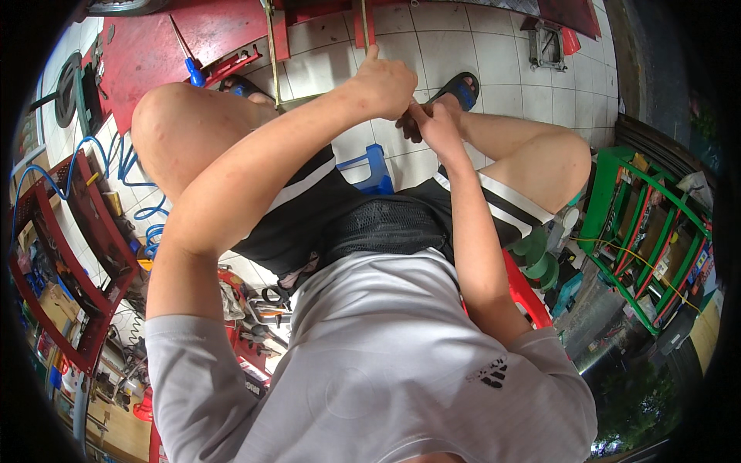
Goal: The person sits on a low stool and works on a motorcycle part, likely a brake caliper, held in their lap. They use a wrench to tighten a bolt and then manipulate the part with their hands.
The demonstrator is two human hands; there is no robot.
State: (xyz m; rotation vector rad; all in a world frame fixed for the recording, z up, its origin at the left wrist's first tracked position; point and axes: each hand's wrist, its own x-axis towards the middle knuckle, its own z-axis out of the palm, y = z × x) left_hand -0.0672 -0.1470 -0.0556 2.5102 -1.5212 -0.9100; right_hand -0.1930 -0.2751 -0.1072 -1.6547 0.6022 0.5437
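My left hand (386, 86) is curled closed above the tiled floor, its thumb pointing away from me. Whatever it holds is hidden inside the fingers. Just right of it and slightly nearer, my right hand (438, 130) is closed too, its fingertips almost meeting the left hand. Dark shapes show at the right fingertips; I cannot tell whether they are a small part or blackened fingers. Beyond my left hand stand upright brass-coloured metal bars (273, 54) beside red plates. A screwdriver with a blue handle (194, 73) lies on the red platform (143, 58) at the far left.
A blue plastic stool (375, 168) stands between my legs. Blue coiled hose (151, 208) and a dark red rack (93, 332) are at left. A green rack (610, 193) of tools stands at right. A grey metal bracket (546, 48) lies on the far-right tiles.
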